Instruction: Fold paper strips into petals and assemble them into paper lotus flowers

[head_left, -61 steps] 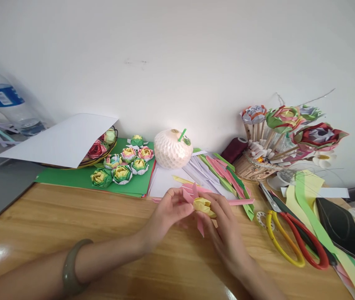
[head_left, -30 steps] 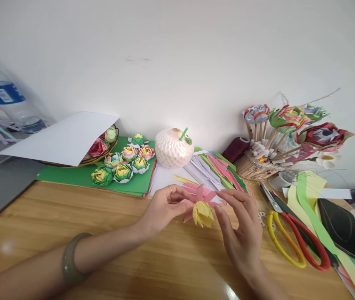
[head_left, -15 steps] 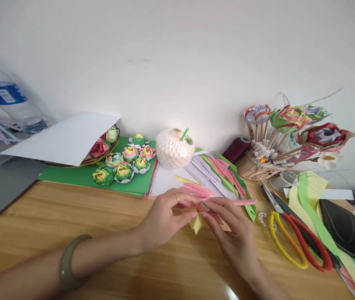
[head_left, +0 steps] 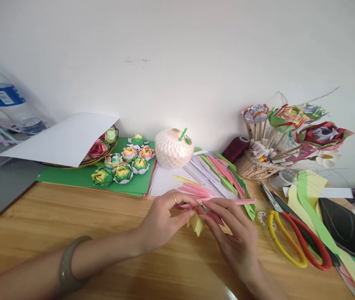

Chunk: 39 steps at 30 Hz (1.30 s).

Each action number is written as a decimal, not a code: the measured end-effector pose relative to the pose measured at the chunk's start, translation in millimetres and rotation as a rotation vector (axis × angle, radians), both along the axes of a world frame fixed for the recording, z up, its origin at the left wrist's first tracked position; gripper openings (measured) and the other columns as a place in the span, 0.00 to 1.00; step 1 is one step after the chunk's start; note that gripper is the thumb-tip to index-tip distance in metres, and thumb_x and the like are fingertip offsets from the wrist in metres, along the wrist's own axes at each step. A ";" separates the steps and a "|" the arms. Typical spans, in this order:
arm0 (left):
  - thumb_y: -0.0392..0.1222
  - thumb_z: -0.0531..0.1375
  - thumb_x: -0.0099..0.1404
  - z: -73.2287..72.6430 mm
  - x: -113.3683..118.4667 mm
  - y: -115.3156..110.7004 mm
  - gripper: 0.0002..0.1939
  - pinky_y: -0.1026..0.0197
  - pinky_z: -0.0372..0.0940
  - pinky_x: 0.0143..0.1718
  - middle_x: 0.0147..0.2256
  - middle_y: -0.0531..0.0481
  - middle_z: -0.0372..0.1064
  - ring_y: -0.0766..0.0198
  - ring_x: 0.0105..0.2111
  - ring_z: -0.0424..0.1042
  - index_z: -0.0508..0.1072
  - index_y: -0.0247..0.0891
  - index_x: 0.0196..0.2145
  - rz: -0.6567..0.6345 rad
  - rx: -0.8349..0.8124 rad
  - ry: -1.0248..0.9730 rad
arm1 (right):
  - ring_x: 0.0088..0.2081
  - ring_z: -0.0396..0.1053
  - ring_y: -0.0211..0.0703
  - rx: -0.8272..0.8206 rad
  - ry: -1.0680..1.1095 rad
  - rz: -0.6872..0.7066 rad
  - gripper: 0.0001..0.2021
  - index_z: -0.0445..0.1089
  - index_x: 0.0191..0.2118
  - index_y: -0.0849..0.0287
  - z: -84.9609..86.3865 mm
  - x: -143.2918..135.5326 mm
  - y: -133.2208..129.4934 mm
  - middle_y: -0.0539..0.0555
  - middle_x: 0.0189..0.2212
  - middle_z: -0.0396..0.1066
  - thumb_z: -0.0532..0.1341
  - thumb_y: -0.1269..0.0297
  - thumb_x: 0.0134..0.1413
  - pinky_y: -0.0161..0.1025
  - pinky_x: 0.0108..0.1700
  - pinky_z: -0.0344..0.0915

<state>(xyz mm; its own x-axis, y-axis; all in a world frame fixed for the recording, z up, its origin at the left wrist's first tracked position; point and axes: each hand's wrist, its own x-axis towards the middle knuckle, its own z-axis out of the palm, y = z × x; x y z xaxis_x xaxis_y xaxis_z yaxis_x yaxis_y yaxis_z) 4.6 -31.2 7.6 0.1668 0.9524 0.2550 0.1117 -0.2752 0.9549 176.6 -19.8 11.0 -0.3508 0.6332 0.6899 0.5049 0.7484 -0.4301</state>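
Over the front of the wooden table, both hands meet at a small paper flower [head_left: 197, 225] with pointed yellow folds hanging below the fingers. My left hand [head_left: 166, 216], with a ring on it, pinches the flower from the left between thumb and fingers. From the right, my right hand [head_left: 235, 233] pinches its upper edge, where a small green piece [head_left: 203, 208] shows between the fingertips. Pink paper lies just behind the fingers; whether any of it belongs to the flower I cannot tell. The fingers hide most of the flower's upper part.
Folded pink strips [head_left: 196, 189] lie behind the hands, near a white textured ball-shaped object [head_left: 173, 150]. Finished paper flowers [head_left: 123, 173] sit on green sheets at left. Scissors [head_left: 285, 233], paper strips [head_left: 319, 225] and a black phone-like slab [head_left: 346, 229] lie at right, before a flower basket [head_left: 258, 166].
The yellow folds have swung slightly lower and left and show a little more. The green piece between the fingertips has tilted. Both hands keep their pinch, and the view has shifted slightly.
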 end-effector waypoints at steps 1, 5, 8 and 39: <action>0.33 0.57 0.58 -0.1 0.0 -0.1 0.06 0.63 0.65 0.39 0.35 0.48 0.72 0.66 0.36 0.70 0.72 0.35 0.35 -0.005 0.005 -0.001 | 0.32 0.70 0.40 0.006 -0.003 0.006 0.10 0.69 0.40 0.58 0.3 -0.2 -0.3 0.56 0.32 0.71 0.60 0.75 0.52 0.36 0.30 0.70; 0.33 0.57 0.58 -1.5 -0.1 -0.1 0.06 0.62 0.66 0.40 0.35 0.47 0.72 0.65 0.36 0.70 0.72 0.35 0.35 -0.017 0.018 -0.015 | 0.31 0.70 0.40 0.085 -0.030 -0.007 0.09 0.69 0.40 0.58 1.1 -0.4 -1.6 0.55 0.31 0.71 0.60 0.74 0.52 0.36 0.31 0.69; 0.33 0.58 0.59 -3.2 0.2 -0.3 0.05 0.60 0.66 0.42 0.36 0.45 0.73 0.63 0.39 0.71 0.72 0.34 0.34 -0.028 0.021 -0.056 | 0.30 0.70 0.40 0.131 -0.044 -0.029 0.07 0.70 0.38 0.59 1.4 0.5 -2.5 0.55 0.29 0.72 0.60 0.74 0.52 0.35 0.30 0.69; 0.36 0.57 0.60 -0.4 -0.1 4.9 0.02 0.61 0.62 0.34 0.31 0.49 0.65 0.65 0.33 0.65 0.66 0.36 0.29 -0.126 0.064 -0.014 | 0.33 0.71 0.41 0.050 -0.028 0.013 0.10 0.69 0.40 0.57 1.7 0.3 -2.0 0.56 0.32 0.72 0.60 0.75 0.51 0.36 0.31 0.70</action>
<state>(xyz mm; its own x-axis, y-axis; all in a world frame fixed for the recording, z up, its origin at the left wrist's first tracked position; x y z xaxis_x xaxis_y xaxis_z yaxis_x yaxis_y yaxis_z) 4.5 -26.3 7.1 0.2805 0.9058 0.3174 0.0594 -0.3465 0.9362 176.9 -21.8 12.7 -0.3783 0.5939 0.7101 0.5068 0.7748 -0.3780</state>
